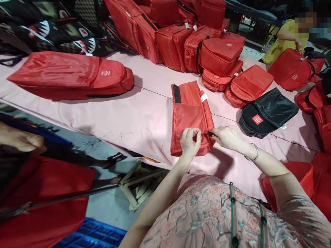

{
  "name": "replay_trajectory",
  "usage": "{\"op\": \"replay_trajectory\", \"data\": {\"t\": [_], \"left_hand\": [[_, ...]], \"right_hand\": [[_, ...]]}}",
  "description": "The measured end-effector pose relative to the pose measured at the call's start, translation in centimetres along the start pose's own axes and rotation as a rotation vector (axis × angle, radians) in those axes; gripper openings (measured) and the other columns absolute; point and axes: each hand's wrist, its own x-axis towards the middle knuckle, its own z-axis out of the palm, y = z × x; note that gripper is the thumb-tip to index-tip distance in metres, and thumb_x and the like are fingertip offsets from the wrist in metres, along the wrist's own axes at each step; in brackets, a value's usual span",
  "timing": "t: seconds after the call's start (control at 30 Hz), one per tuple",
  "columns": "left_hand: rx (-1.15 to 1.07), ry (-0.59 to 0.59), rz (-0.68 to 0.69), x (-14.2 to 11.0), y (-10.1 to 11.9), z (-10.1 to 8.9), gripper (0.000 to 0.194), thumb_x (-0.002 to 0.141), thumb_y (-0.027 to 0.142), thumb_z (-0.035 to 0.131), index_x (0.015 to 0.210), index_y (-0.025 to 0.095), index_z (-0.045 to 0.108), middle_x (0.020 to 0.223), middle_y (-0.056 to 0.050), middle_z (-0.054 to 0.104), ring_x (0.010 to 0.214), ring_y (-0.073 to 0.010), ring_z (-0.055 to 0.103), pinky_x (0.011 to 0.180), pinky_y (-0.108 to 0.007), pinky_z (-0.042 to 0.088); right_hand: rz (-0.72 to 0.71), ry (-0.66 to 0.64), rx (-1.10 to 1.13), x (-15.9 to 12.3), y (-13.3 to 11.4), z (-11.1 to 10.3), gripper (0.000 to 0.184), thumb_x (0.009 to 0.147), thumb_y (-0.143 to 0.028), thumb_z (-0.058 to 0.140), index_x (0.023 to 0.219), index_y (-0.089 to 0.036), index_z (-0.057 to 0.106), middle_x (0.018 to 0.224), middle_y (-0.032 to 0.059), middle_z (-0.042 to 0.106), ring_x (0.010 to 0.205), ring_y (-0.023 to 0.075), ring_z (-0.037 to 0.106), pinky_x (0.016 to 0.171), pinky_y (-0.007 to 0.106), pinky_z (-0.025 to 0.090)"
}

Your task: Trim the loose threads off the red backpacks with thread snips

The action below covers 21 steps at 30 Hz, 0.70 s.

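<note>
A red fabric bag (190,117) lies on the pink-covered table right in front of me, with a black strip at its top left corner and a white label on its right edge. My left hand (190,141) rests over the bag's lower part, thumb and fingertips pinched together; what they hold is too small to make out. Closed around small dark thread snips (211,134), my right hand (229,137) is at the bag's right edge, and the snips' tip points left toward my left hand. The fingers cover most of the snips.
A long red bag (74,75) lies at the left. Several red bags (176,44) line the back, near a black bag (269,112) at right. Loose threads lie on the pink cloth (124,124). Another person's hand (28,139) is at far left; a person in yellow (281,41) stands back right.
</note>
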Motion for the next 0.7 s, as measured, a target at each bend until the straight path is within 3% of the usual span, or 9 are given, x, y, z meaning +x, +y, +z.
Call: {"op": "replay_trajectory", "data": {"t": [0.17,0.37,0.47,0.57,0.63,0.7], "left_hand": [[0.025,0.005,0.002,-0.1,-0.2,0.0,0.008,0.083,0.023,0.05,0.082,0.019,0.057,0.081,-0.003,0.059,0.077,-0.0134,0.058,0.071,-0.026,0.048],[-0.002,0.021,0.008,0.0,-0.7,-0.2,0.013,0.087,0.027,0.045,0.083,0.019,0.056,0.082,-0.003,0.061,0.08,-0.0143,0.058,0.072,-0.026,0.047],[-0.002,-0.189,0.079,0.2,-1.1,-1.4,0.022,0.09,0.031,0.039,0.087,0.02,0.058,0.087,-0.004,0.064,0.086,-0.0152,0.059,0.081,-0.029,0.046],[0.145,-0.424,0.216,-0.2,-1.8,-3.3,0.034,0.081,0.043,0.055,0.108,0.022,0.058,0.119,-0.01,0.059,0.116,-0.0244,0.05,0.102,-0.041,0.033],[0.281,-0.473,0.239,-0.9,-2.5,-4.4,0.056,0.073,0.044,0.064,0.124,0.024,0.051,0.137,-0.013,0.045,0.129,-0.031,0.036,0.108,-0.051,0.018],[0.368,-0.495,0.205,-1.7,-3.3,-5.1,0.062,0.075,0.039,0.062,0.133,0.027,0.043,0.142,-0.013,0.038,0.134,-0.0324,0.029,0.108,-0.057,0.01]], "right_hand": [[-0.014,0.046,0.055,-0.2,0.5,0.3,0.031,0.093,-0.035,0.037,0.105,-0.018,0.06,0.088,0.0089,0.068,0.077,0.0192,0.062,0.062,0.026,0.033],[-0.016,0.178,0.318,-0.6,1.5,2.4,0.028,0.09,-0.038,0.044,0.1,-0.019,0.062,0.086,0.0059,0.068,0.074,0.0167,0.061,0.062,0.025,0.035],[-0.016,0.314,0.662,-1.2,2.1,4.1,0.027,0.086,-0.042,0.05,0.094,-0.019,0.063,0.082,0.0029,0.066,0.069,0.0131,0.058,0.063,0.024,0.037],[0.178,0.524,1.11,-1.7,2.7,7.0,0.033,0.081,-0.049,0.053,0.091,-0.018,0.06,0.068,-0.0013,0.058,0.056,0.0097,0.049,0.054,0.022,0.037],[0.329,0.592,1.39,-1.8,2.5,9.9,0.038,0.081,-0.054,0.049,0.09,-0.018,0.057,0.057,-0.0049,0.047,0.048,0.0084,0.04,0.047,0.021,0.034],[0.444,0.593,1.619,-1.7,1.7,13.2,0.042,0.082,-0.058,0.044,0.088,-0.018,0.054,0.054,-0.0066,0.041,0.045,0.0076,0.036,0.043,0.021,0.031]]}}
